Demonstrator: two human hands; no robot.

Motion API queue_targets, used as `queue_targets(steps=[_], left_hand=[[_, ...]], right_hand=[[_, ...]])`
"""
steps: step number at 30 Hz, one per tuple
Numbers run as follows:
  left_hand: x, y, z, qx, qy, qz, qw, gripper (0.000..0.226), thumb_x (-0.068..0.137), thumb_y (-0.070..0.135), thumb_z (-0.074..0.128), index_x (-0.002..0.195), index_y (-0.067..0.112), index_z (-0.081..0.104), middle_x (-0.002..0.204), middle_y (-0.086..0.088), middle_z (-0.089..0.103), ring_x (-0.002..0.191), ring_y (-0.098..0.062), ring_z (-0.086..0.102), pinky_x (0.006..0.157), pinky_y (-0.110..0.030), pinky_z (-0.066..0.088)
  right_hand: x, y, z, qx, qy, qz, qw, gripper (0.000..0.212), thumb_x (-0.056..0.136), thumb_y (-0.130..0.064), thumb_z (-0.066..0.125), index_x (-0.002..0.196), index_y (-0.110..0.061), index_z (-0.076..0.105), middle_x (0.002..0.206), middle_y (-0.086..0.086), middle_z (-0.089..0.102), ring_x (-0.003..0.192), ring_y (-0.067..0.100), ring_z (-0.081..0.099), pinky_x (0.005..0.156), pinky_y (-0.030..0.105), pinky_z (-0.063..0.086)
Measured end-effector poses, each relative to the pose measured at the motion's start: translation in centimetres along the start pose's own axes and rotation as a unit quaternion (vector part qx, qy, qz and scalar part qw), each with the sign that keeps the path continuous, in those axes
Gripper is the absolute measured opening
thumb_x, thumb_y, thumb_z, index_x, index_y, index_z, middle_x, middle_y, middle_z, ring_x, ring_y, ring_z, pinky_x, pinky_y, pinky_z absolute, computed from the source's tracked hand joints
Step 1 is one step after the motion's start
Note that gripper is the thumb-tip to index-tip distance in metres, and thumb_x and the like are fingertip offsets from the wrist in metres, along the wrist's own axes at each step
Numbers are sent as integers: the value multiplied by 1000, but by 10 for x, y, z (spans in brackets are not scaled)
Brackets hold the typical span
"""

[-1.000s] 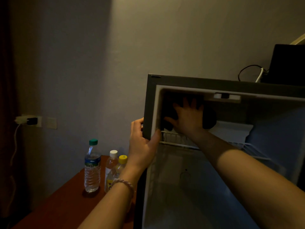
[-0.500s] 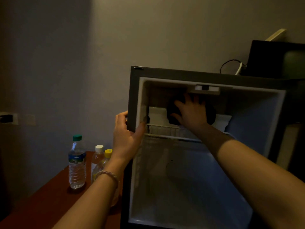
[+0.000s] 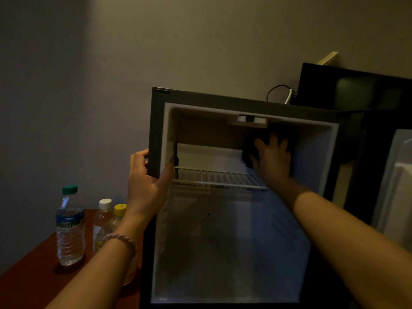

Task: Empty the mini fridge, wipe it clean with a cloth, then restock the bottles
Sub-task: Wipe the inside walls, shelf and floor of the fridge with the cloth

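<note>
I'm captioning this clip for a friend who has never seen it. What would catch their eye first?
First, the open mini fridge, its inside holding only a wire shelf. The right hand presses a dark cloth against the upper back wall on the right, while the left hand grips the fridge's left front edge. Three bottles stand on the red-brown table at lower left.

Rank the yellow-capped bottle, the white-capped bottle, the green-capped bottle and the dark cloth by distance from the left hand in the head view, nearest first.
From the left hand, which grips the fridge's left edge:
1. Yellow-capped bottle, just below-left, by the wrist.
2. White-capped bottle, next leftward.
3. Green-capped bottle, farther left on the table.
4. Dark cloth, inside the fridge, upper right, under the right hand.
</note>
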State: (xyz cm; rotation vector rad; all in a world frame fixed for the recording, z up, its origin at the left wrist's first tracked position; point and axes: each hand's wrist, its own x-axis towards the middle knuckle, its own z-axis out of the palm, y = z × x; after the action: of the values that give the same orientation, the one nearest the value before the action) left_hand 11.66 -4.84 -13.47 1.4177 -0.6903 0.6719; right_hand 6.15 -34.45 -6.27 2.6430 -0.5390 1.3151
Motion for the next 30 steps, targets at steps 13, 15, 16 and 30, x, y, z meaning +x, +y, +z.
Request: queue_targets(steps=[13,15,16,30], left_hand=[[-3,6,0,1,-5,-9,1000,57,78,50,65,124,31,38,128,-15,49,105,-30,63,68,-31,57],[-2,6,-1,3,-7,-7,1000,57,78,50,65,124,32,38,128,-15,50,104,-30,63,68,-29,55],[-3,6,0,4,-7,-7,1000,56,78,49,65,124,32,38,127,-15,50,103,-29,63,67,-28,55],[-2,10,3,28,10,10,1000,42,91,19,69,119,22,39,121,-10,43,93,-21,59,60,-22,49]], right_hand=[[9,-41,-7,363,12,396,843,75,94,-31,61,152,-18,15,150,27,24,133,53,30,106,57,35],[12,-44,-6,388,26,426,817,73,95,-31,59,152,-14,16,153,25,23,136,51,28,110,55,29],[13,-43,-5,396,35,439,805,71,96,-31,58,152,-12,18,154,24,24,137,50,28,111,53,28],[3,-140,5,494,23,396,774,61,91,-33,62,144,-19,35,142,24,43,128,46,45,103,55,43]])
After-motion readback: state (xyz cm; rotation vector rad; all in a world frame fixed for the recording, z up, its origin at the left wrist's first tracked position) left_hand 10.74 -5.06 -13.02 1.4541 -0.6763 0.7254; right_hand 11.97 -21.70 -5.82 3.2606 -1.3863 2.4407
